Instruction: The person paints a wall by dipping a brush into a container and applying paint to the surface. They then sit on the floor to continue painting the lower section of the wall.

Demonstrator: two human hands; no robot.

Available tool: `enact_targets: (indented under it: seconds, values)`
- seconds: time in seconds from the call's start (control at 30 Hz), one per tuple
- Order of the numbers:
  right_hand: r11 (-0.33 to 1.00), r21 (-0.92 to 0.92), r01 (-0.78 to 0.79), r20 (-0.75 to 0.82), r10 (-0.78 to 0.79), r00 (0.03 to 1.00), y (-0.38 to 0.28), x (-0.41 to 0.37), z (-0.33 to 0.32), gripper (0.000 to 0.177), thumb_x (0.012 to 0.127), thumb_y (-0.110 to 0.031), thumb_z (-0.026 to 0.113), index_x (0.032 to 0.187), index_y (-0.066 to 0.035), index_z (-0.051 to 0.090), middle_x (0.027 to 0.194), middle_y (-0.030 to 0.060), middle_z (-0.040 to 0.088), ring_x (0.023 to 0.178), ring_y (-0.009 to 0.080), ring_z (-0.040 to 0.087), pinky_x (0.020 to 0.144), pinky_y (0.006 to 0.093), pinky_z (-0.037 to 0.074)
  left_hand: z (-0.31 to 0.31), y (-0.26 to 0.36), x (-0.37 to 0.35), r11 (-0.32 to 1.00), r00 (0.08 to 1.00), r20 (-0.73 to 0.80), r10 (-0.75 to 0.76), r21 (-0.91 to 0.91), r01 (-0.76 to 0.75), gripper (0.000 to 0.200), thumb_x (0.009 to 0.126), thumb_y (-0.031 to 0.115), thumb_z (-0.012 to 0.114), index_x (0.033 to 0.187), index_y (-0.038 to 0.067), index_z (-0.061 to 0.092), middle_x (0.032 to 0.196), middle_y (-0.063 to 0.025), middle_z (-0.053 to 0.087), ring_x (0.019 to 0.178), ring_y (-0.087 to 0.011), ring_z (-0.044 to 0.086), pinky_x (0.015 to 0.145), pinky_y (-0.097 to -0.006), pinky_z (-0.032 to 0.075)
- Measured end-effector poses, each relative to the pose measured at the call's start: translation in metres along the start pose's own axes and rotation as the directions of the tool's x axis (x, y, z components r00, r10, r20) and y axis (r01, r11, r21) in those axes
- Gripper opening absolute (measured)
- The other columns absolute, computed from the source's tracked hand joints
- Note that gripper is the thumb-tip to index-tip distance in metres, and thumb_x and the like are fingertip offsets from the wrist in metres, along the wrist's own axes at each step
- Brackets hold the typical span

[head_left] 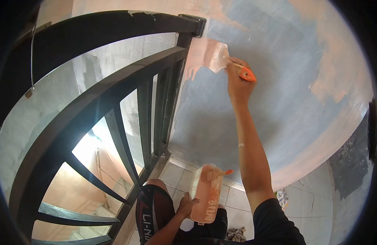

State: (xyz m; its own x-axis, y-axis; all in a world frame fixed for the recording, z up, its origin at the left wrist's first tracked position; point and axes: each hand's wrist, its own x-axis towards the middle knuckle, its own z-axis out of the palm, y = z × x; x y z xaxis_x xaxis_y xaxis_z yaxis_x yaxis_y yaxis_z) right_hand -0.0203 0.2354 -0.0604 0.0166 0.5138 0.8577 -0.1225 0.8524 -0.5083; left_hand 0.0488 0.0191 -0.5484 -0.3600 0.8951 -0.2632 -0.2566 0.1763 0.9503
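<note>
My right hand (240, 83) is closed round the orange-tipped handle of a wide paintbrush (218, 57). The bristles touch the grey wall (221, 102) beside the railing's top bracket, where a patch of wet peach paint (196, 53) runs down in drips. Low in the view, my left hand (187, 205) grips the side of a peach-stained plastic tray (205, 194) above my lap. A second, smaller brush with an orange handle end (228, 172) lies across the tray's far end.
A dark metal railing (110, 87) curves along the left, with stairs (88, 233) seen below through its bars. White floor tiles (237, 199) lie beneath. A crumpled item (236, 234) rests on the floor near me. Peach paint also covers the wall's right part.
</note>
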Motion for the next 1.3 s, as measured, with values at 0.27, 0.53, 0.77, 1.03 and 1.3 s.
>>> enact_targets:
  seconds: [0.27,0.53,0.77,1.03,1.3]
  values:
    - [0.976,0.197,0.092,-0.037,-0.086,0.996,-0.017,0.051,0.009,0.013,0.083,-0.009,0.067,0.091,0.001,0.069,0.084,0.0028,0.068,0.074,0.0083,0.06,0.069,0.0235,0.048,0.001,0.049,-0.021,0.998,0.999,0.054,-0.003,-0.067,0.007,0.066,0.07,0.029,0.07,0.117,-0.011,0.048,0.107,-0.0245,0.059,0.098,-0.0298,0.061,0.084,-0.0371,0.049]
    - [0.994,0.025,0.111,0.039,-0.112,0.993,-0.014,0.057,0.018,0.013,0.082,-0.01,0.068,0.089,0.001,0.07,0.08,0.0042,0.068,0.074,0.0086,0.06,0.068,0.0249,0.049,-0.001,0.052,-0.022,0.998,0.999,0.025,-0.029,-0.057,0.031,0.063,0.069,0.027,0.07,0.116,-0.01,0.05,0.107,-0.0234,0.06,0.096,-0.0285,0.062,0.082,-0.0367,0.05]
    - [0.981,0.101,0.164,0.014,-0.166,0.986,-0.01,0.061,0.02,0.013,0.082,-0.009,0.067,0.09,0.001,0.07,0.078,0.0036,0.068,0.072,0.008,0.06,0.067,0.0243,0.049,-0.001,0.045,-0.017,0.993,0.995,0.078,-0.054,-0.097,0.062,0.078,0.07,0.028,0.07,0.128,-0.013,0.039,0.112,-0.0258,0.059,0.1,-0.0305,0.061,0.085,-0.0354,0.05]
    - [0.992,0.045,0.116,0.034,-0.117,0.993,-0.014,0.057,0.019,0.012,0.082,-0.009,0.068,0.089,0.0,0.07,0.079,0.003,0.068,0.072,0.008,0.06,0.067,0.0239,0.049,-0.004,0.055,-0.022,0.983,0.973,0.195,-0.127,-0.11,0.15,0.094,0.068,0.032,0.072,0.135,-0.019,0.03,0.127,-0.0315,0.049,0.117,-0.0343,0.053,0.097,-0.0358,0.044]
    - [0.988,0.071,0.137,0.042,-0.14,0.989,-0.009,0.063,0.016,0.013,0.082,-0.009,0.067,0.089,0.001,0.07,0.079,0.0034,0.068,0.072,0.0076,0.06,0.067,0.0238,0.049,-0.002,0.039,-0.014,0.999,0.995,0.091,-0.039,-0.005,0.039,0.074,0.069,0.035,0.07,0.12,-0.012,0.046,0.117,-0.0308,0.053,0.109,-0.0364,0.056,0.092,-0.0398,0.045]
